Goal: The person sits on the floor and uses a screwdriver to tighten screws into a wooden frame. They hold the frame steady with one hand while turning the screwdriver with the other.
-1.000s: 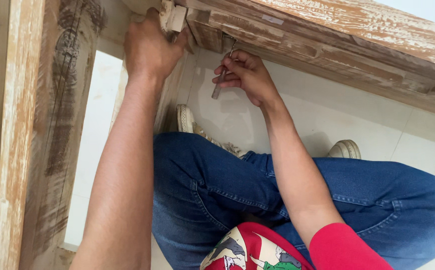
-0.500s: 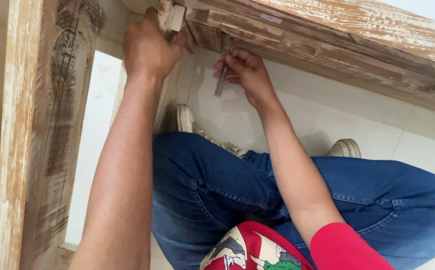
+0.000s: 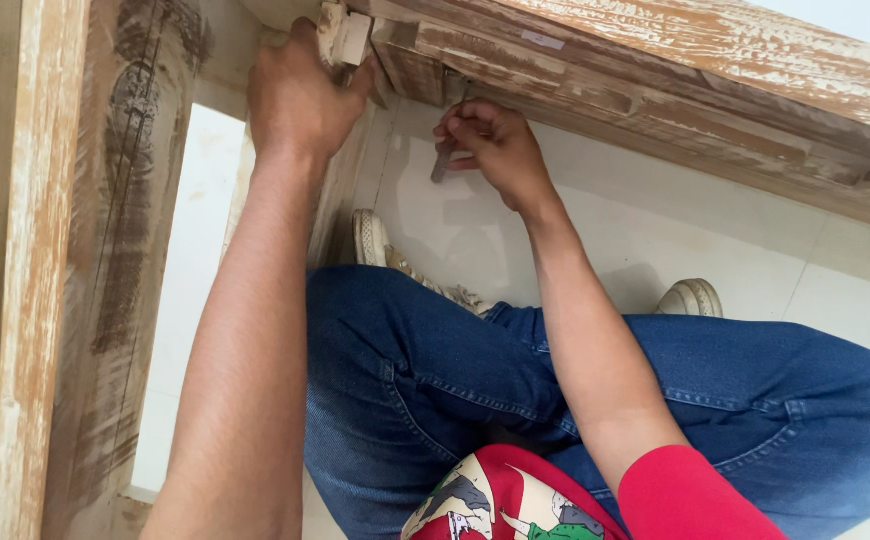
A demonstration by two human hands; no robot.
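At the far corner of the whitewashed wooden frame (image 3: 655, 60), left hand (image 3: 300, 95) clamps the corner block (image 3: 343, 38), right hand (image 3: 495, 150) fingers pinch a small metal tool (image 3: 441, 165) hanging near-vertical, just right.

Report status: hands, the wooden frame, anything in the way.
Left hand clamped on the frame's corner joint. Right hand pinching a small metal tool under the whitewashed rail. Person's own jeans-clad legs crossed below; nothing blocking the hands.

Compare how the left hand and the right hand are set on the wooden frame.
The left hand wraps a small pale wooden block at the frame's corner; the right hand pinches a small metal tool under the rail. The left arm is bare; the right shows a red sleeve. Both reach up to the frame.
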